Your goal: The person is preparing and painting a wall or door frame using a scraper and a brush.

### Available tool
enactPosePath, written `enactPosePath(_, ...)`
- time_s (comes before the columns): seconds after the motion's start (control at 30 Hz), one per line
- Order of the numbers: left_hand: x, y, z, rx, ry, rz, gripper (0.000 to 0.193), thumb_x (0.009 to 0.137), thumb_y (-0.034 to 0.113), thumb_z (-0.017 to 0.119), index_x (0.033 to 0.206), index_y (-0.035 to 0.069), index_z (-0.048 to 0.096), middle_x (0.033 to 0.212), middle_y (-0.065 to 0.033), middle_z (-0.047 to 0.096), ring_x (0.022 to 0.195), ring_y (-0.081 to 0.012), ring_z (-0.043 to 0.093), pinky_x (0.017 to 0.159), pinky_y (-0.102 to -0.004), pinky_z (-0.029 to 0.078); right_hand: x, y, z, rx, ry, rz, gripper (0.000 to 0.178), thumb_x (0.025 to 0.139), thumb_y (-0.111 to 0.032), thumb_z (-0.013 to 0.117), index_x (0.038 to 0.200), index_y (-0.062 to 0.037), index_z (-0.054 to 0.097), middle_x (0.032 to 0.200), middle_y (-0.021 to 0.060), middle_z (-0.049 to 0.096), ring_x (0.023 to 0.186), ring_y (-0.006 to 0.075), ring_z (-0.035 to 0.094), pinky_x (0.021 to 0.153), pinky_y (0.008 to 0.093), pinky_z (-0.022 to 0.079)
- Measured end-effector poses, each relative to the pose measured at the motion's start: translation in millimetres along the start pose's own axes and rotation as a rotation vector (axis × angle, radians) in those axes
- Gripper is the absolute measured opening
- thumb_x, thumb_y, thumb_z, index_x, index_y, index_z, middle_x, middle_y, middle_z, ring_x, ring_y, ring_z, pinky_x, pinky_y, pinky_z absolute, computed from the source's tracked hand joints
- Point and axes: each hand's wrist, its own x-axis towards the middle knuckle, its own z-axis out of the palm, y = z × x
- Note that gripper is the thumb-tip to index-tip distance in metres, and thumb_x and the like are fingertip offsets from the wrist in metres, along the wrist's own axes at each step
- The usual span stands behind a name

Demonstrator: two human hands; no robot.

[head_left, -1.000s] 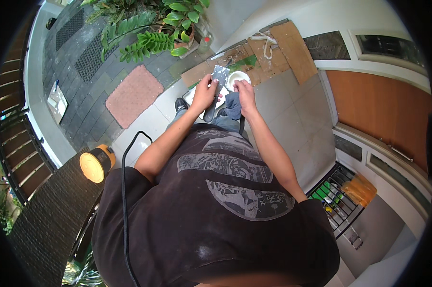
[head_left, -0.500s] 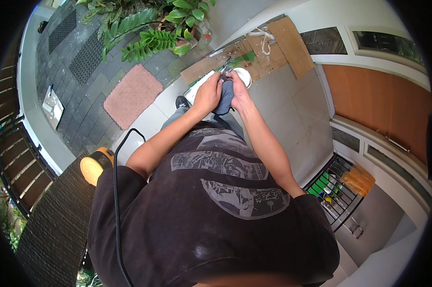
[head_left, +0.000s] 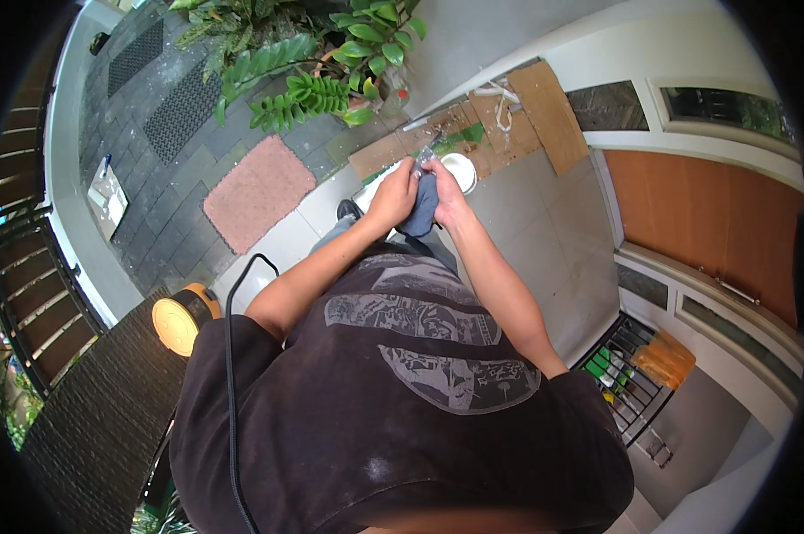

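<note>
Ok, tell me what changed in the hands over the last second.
A second ago the left hand held a flat grey piece up, apart from the right hand. Now both hands close together around a dark blue-grey cloth, with a thin metal tip poking out above. The white bowl and cardboard sheets stayed put.

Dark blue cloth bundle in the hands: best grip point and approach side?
Take the dark blue cloth at its lower hanging fold, coming from below on the body side. The left hand and right hand already cover its flanks, a thin metal piece pokes out the top, and only the bottom fold is bare.
</note>
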Motion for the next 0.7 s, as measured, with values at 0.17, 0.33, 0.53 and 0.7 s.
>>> enactPosePath(0.17,-12,-30,11,0.048,-0.013,-0.049,0.030,0.092,0.020,0.037,0.110,-0.001,0.049,0.099,-0.0295,0.058,0.093,-0.0431,0.057,0.082,-0.0471,0.044,-15,10,26,0.104,-0.005,0.002,0.033,0.089,-0.042,0.047,0.090,-0.0103,0.057,0.081,0.0037,0.060,0.075,0.0180,0.057,0.073,0.0351,0.047)
enactPosePath(0.33,-4,-37,13,0.049,-0.164,0.027,0.022,0.089,0.015,0.040,0.106,0.001,0.044,0.096,-0.0279,0.056,0.090,-0.0450,0.055,0.077,-0.0488,0.043,7,22,1,0.131,-0.024,0.005,0.041,0.088,-0.051,0.038,0.095,-0.0144,0.056,0.091,0.0055,0.063,0.091,0.0235,0.059,0.086,0.0413,0.045)
enactPosePath(0.53,3,-45,9,0.060,-0.152,-0.008,0.021,0.087,0.015,0.042,0.102,-0.001,0.043,0.092,-0.0297,0.057,0.089,-0.0473,0.054,0.075,-0.0513,0.043,10,32,-3,0.165,-0.032,-0.049,0.026,0.082,-0.038,0.048,0.087,-0.0130,0.055,0.085,0.0040,0.061,0.081,0.0217,0.059,0.079,0.0386,0.047)
enactPosePath(0.7,4,-36,14,0.123,-0.218,0.019,0.022,0.087,0.012,0.041,0.105,-0.001,0.043,0.094,-0.0311,0.056,0.089,-0.0479,0.054,0.076,-0.0515,0.042,17,29,-11,0.168,-0.116,0.061,0.021,0.078,-0.033,0.053,0.084,-0.0134,0.057,0.086,0.0045,0.062,0.082,0.0239,0.060,0.079,0.0407,0.047)
